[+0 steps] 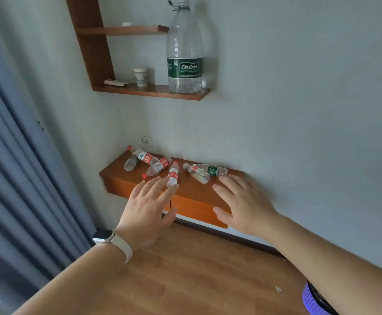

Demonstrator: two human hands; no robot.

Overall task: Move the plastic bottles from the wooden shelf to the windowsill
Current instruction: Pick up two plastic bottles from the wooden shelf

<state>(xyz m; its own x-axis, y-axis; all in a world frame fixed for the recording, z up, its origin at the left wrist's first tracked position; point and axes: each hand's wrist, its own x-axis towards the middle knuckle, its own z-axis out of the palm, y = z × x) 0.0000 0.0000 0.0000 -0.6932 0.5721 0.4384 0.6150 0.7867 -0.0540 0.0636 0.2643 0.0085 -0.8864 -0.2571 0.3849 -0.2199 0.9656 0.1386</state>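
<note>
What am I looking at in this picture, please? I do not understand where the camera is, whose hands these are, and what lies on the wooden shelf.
There is no machine here. The single picture comes from a camera worn on a person's head, looking forward and down. The left hand, with a watch on its wrist, and the right hand reach with open, spread fingers toward a low wooden shelf on the wall. Neither hand holds anything. Six small plastic bottles lie on their sides on that shelf, most with red labels, some with green. Higher up, a big water bottle stands on another shelf. A curtain hangs on the left.
</note>
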